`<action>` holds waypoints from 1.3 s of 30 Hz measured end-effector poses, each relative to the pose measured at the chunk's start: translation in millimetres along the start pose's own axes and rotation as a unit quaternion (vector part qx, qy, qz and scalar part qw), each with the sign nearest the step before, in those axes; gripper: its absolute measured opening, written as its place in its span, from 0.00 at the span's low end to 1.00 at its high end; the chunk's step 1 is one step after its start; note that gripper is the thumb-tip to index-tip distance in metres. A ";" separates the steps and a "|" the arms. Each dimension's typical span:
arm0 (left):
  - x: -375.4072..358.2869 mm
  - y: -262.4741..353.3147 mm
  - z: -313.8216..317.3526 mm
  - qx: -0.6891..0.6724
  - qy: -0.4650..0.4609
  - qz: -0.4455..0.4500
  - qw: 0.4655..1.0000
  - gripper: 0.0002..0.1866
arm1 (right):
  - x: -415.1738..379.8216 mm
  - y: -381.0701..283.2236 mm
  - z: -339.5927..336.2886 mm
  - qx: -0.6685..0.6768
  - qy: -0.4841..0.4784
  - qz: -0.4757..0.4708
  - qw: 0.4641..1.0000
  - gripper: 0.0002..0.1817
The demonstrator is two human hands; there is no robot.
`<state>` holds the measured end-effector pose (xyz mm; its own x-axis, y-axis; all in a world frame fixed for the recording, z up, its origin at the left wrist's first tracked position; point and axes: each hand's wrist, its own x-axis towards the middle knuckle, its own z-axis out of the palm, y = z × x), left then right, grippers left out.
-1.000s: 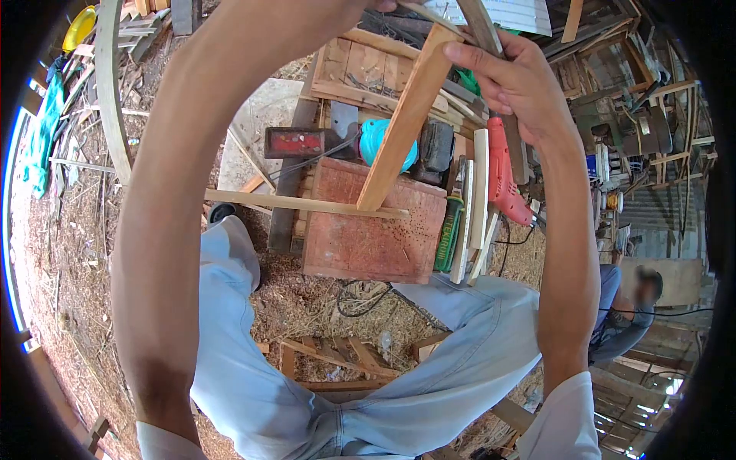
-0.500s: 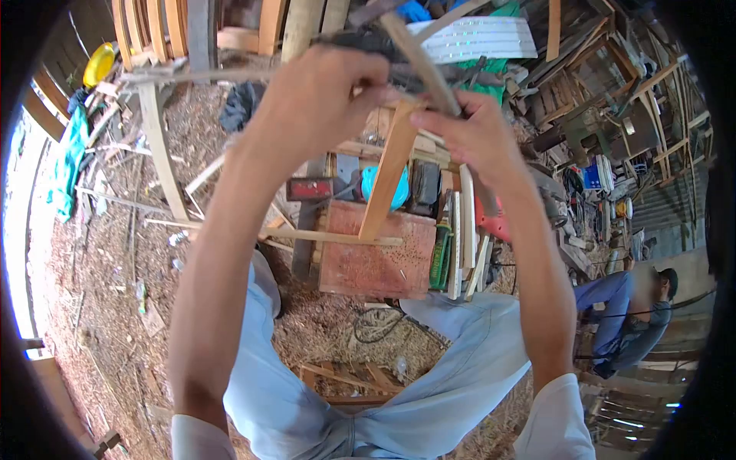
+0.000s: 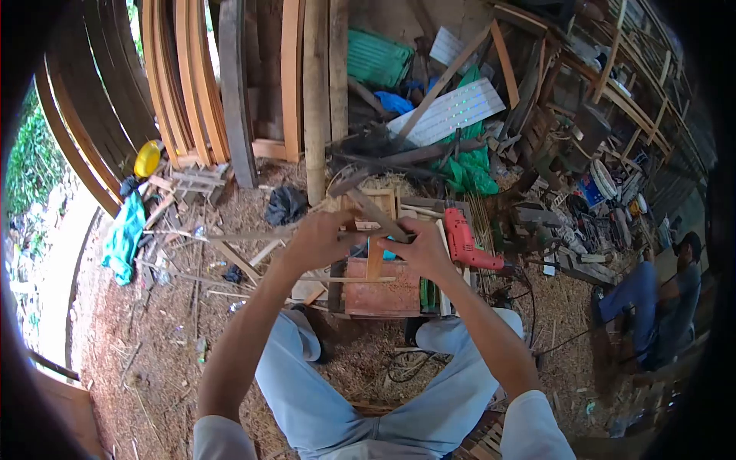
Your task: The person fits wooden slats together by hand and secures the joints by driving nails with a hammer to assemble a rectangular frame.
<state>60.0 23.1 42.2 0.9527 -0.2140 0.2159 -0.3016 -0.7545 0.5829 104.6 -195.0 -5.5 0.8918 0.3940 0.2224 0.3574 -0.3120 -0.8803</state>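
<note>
My left hand (image 3: 326,239) is closed, fingers bent inward, around the end of a long thin wooden strip (image 3: 257,233) that runs off to the left. My right hand (image 3: 420,249) grips a wooden stick (image 3: 377,215) slanting up and left past the fingertips. Between the hands, a short orange-brown wooden slat (image 3: 375,259) points down toward me, its top by my right thumb. Whether these pieces are joined is hidden by my fingers. Beneath lies a worn reddish board (image 3: 383,297), with a thin stick (image 3: 349,280) across its far part.
A red power drill (image 3: 464,241) lies just right of my right hand. A green tool (image 3: 428,295) sits beside the board. Planks (image 3: 291,77) and posts stand at the back. A person (image 3: 659,303) sits at the right. Wood shavings (image 3: 184,345) cover the ground.
My view has tilted up, bringing more of the back wall into sight. Both hands appear lower and farther away, still holding the wooden pieces. The drill is now plainly visible.
</note>
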 end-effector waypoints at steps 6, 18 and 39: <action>-20.7 5.9 7.7 0.017 0.003 0.037 0.999 0.13 | -21.0 -14.2 -9.8 -0.018 0.042 -0.103 0.994 0.16; -24.3 -12.4 23.6 0.076 0.029 0.046 0.996 0.10 | -25.5 -42.8 8.9 -0.157 0.010 -0.169 0.973 0.13; -30.9 0.4 16.3 0.055 0.027 0.060 0.996 0.10 | -23.2 -45.5 -8.1 -0.180 -0.022 -0.175 0.968 0.15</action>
<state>31.1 19.2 23.0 0.9058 -0.2746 0.3227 -0.4040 -0.7893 0.4623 69.9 -197.0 32.8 0.6883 0.5643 0.4559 0.7166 -0.4309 -0.5485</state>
